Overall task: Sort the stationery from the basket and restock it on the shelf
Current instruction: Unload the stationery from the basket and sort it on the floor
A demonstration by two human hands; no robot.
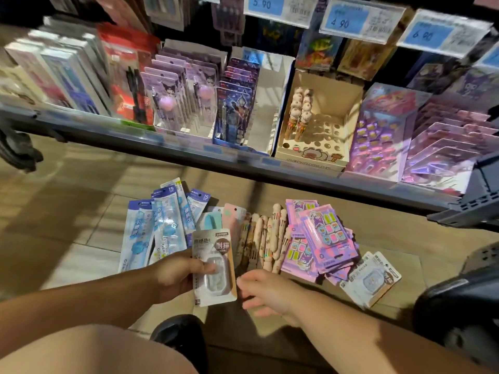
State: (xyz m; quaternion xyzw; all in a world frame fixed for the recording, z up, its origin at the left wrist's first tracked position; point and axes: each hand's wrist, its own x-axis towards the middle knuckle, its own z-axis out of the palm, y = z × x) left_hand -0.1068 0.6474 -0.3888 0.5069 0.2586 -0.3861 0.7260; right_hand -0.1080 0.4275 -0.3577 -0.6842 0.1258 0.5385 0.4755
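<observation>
My left hand (175, 273) grips a carded correction-tape pack (214, 268) with a tan edge, thumb across its clear blister. My right hand (266, 291) hovers just right of it, fingers relaxed, holding nothing. On the floor lie sorted piles: blue-and-white pen packs (155, 228), cream patterned multi-colour pens (267, 238), purple sticker-note packs (318, 238), and another correction-tape pack (371, 278). Above is the shelf edge (167, 149) with a cardboard pen box (318, 147) holding a few matching pens.
The shelf carries purple character pen packs (175, 95), blue hero cards (235, 103), red packs (127, 76) and pink boxes (442, 147). Price tags (351, 20) hang above. A dark basket (478, 195) sits at right. My knee (89, 349) and a black shoe (178, 333) are below.
</observation>
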